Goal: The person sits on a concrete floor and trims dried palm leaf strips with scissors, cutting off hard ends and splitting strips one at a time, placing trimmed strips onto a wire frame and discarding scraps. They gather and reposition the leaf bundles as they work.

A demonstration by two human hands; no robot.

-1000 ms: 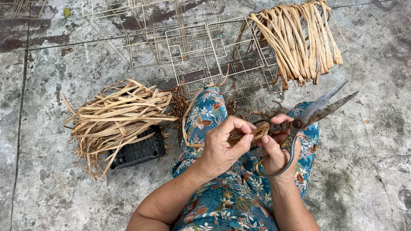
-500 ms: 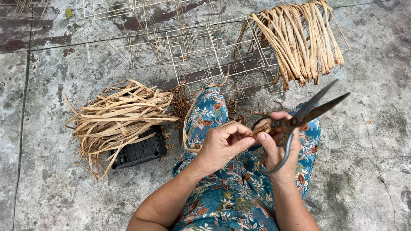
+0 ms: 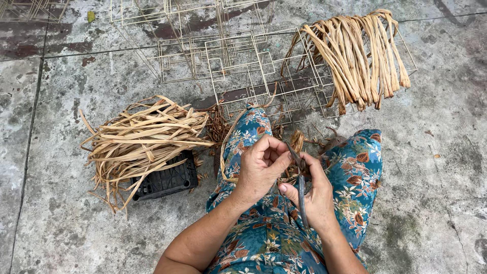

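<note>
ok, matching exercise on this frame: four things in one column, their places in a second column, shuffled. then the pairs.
Things:
1. scissors
2. black tray
3. wire frames
4. bent strip bundle

Places:
A. spread on the concrete ahead of the knees
B. in the right hand, beside the left hand
C. top right, lying over the frames
D. under the loose strip pile at left

Pairs: 1-B, 2-D, 3-A, 4-C

2 strip bundles [image 3: 144, 137] [image 3: 357, 56], 1 scissors [image 3: 300, 175], 1 black tray [image 3: 167, 180], 2 hands [image 3: 261, 170] [image 3: 317, 195].
</note>
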